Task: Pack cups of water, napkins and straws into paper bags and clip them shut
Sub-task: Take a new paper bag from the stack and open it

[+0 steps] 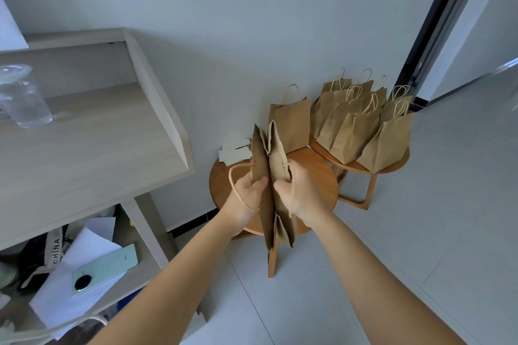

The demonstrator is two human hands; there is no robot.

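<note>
A flat brown paper bag (270,165) hangs edge-on in front of me above the nearer round wooden stool (316,173). My left hand (248,193) grips its left side, with the bag's twine handle looped over that hand. My right hand (301,190) grips its right side. The bag's mouth is parted a little between the two hands. A clear plastic cup of water (23,98) with a lid stands on the desk at the far left. Behind the held bag lie white napkins (234,151) on the stool. No straws or clips show.
Flat bags (293,123) lean on the wall at the stool's back. Several upright paper bags (361,123) crowd a second wooden stool (392,168) to the right. The pale wooden desk (92,143) is at left; beneath it lie a green phone (103,269), paper and a cloth bag.
</note>
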